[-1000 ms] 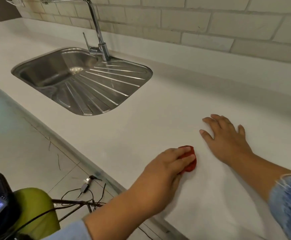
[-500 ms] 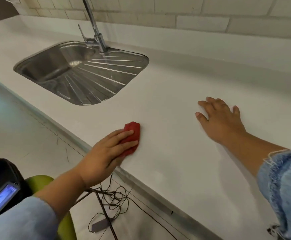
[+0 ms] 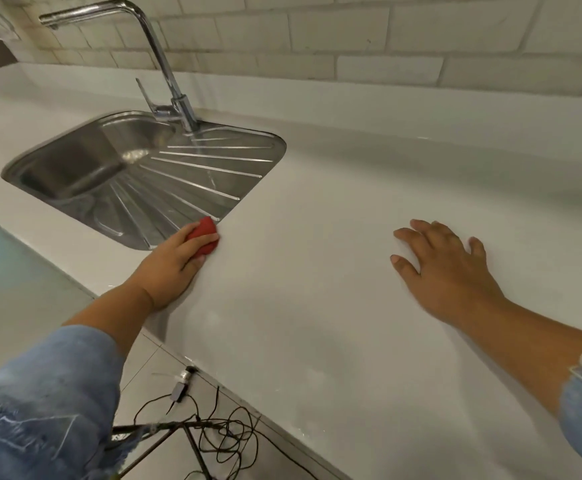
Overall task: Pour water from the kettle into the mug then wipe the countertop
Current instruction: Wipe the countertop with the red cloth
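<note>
My left hand (image 3: 175, 261) presses a small red cloth (image 3: 203, 237) onto the white countertop (image 3: 317, 306), right at the near corner of the steel sink's drainer. The fingers are curled over the cloth, which shows only at its far end. Flat on the countertop to the right lies my right hand (image 3: 445, 268), fingers spread, holding nothing. No kettle or mug is in view.
A steel sink (image 3: 75, 168) with a ribbed drainer (image 3: 196, 178) is set into the counter at the left, with a tall tap (image 3: 165, 67) behind it. A tiled wall runs along the back. Below the counter's front edge are floor tiles and tangled black cables (image 3: 220, 434).
My left hand has slid the red cloth leftward and away from me, from near the right hand to the sink's corner. The right hand has stayed flat in place.
</note>
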`<control>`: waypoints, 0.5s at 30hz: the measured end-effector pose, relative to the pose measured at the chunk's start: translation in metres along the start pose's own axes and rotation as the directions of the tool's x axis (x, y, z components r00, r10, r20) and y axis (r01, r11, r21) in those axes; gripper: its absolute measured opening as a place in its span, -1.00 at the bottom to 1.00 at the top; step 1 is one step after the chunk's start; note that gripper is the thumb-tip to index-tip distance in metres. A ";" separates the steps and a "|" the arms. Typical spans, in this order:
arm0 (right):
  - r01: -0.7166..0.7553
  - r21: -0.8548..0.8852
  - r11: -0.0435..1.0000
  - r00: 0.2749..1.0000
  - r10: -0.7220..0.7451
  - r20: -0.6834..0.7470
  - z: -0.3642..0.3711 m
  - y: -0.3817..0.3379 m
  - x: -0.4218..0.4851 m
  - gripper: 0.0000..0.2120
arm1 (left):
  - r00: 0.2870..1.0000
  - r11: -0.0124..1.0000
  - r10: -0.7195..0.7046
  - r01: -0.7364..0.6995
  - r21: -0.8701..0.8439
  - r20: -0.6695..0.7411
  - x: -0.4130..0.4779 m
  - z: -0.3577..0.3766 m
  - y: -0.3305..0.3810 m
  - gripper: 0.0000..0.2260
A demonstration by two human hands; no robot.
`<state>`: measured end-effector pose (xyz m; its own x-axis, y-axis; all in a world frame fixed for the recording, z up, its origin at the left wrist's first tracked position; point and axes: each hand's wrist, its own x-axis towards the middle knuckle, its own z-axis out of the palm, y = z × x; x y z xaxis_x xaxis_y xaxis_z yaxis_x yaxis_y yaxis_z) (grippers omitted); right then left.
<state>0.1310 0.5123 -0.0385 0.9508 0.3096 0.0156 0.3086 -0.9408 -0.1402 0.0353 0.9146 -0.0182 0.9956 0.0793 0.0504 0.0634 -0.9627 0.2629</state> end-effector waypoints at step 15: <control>-0.007 0.025 1.000 1.000 0.007 0.029 -0.005 -0.003 -0.001 -0.51 | 0.974 0.974 -0.224 0.225 0.030 -0.037 0.100 0.014 -0.024 -0.77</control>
<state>0.1288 0.5140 -0.0332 0.9516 0.3071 -0.0142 0.3006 -0.9393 -0.1654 0.1342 0.9424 -0.0331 0.9527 0.3027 0.0261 0.2881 -0.9273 0.2388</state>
